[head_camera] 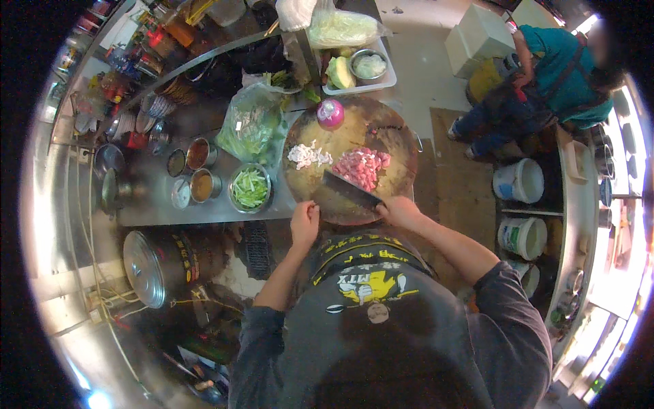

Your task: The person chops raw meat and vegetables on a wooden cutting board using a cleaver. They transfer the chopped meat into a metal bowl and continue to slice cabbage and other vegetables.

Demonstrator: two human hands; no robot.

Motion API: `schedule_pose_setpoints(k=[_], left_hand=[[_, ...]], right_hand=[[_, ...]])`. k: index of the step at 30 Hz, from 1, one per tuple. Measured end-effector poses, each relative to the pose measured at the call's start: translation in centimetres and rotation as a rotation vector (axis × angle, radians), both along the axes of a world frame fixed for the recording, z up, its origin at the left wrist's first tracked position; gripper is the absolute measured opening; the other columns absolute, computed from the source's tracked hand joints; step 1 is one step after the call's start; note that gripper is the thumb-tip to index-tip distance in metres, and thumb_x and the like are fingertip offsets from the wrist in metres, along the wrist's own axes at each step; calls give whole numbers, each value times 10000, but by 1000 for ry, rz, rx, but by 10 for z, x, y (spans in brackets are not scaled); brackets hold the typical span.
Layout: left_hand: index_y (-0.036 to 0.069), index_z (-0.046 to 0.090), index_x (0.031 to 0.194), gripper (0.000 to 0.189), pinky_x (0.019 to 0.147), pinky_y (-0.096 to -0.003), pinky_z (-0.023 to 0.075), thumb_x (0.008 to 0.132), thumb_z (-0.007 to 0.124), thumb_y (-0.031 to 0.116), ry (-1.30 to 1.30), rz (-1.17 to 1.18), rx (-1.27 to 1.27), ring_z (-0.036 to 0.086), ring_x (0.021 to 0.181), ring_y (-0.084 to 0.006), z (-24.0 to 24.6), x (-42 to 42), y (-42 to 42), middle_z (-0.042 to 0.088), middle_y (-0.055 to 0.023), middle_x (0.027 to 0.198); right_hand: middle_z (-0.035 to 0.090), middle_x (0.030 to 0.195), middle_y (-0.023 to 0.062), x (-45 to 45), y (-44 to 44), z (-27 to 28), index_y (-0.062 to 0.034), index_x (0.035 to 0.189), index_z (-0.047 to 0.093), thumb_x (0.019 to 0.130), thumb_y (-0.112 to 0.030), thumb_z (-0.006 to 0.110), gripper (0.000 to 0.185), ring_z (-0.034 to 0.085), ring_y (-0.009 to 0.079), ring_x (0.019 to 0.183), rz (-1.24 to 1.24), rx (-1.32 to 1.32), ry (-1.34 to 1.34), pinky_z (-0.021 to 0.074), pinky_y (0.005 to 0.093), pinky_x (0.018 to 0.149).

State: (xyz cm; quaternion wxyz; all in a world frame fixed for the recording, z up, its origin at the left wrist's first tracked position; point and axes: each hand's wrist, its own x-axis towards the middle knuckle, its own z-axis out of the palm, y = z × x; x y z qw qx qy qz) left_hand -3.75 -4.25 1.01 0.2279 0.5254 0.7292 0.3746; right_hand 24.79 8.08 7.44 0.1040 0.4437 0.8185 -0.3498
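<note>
My right hand (401,211) grips the handle of a cleaver (351,189), its dark blade slanting up and left across a round wooden chopping block (327,207). Just beyond the blade lies a heap of diced raw pink meat (361,167). A smaller pile of whitish chopped pieces (308,155), perhaps fat, sits to its left. Toward the far edge of the block rests a purple onion (330,113), pale at its top. At the block's near left edge is my left hand (305,223), fingers curled in; whether anything is inside them is hidden.
Left of the block are a bowl of sliced green vegetable (249,187), seasoning containers (202,185) and a plastic bag of greens (253,120). A white tray (359,91) holding cut cabbage stands behind. A person (552,76) is at the right, near white buckets (518,180). A lidded metal pot (145,268) stands lower left.
</note>
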Motion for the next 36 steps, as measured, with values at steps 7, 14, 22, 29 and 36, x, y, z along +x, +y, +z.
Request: schedule_pose_setpoints(k=[7, 14, 22, 29, 36], left_hand=[[20, 660, 1151, 232, 790, -348, 510, 1004, 647, 199, -61, 143, 168, 615, 840, -210, 42, -28, 29, 659, -80, 965], [7, 715, 1090, 255, 880, -400, 528, 1007, 622, 230, -38, -421, -110, 684, 983, -307, 94, -17, 72, 702, -157, 1072], [21, 712, 1126, 227, 973, -431, 510, 1011, 591, 176, 174, -636, -190, 651, 1084, -360, 55, 28, 85, 681, -162, 1145], [29, 701, 1205, 262, 973, -379, 511, 1020, 576, 166, -73, -429, -210, 672, 1107, -291, 25, 21, 111, 707, -161, 1168], [17, 702, 1222, 274, 930, -336, 527, 1008, 613, 162, -243, -176, -308, 707, 1026, -231, -4, 23, 113, 752, -137, 1096]], right_hand=[[721, 1016, 171, 22, 13, 48, -148, 1166, 657, 969, -371, 590, 305, 704, 380, 946, 61, 130, -70, 561, 519, 774], [708, 1070, 130, 36, 8, 56, -183, 1286, 617, 907, -305, 671, 402, 702, 359, 1000, 175, 174, 56, 579, 508, 829], [712, 1114, 114, 55, 11, 45, -174, 1287, 620, 882, -266, 709, 425, 701, 340, 1017, 142, 163, 157, 576, 478, 853], [723, 1126, 108, 107, 31, 52, -182, 1280, 654, 865, -308, 733, 441, 709, 323, 1020, 57, 231, 224, 581, 468, 855], [718, 1171, 125, 144, 64, 41, -183, 1305, 653, 890, -344, 725, 451, 702, 343, 1035, -177, 210, 222, 577, 463, 867]])
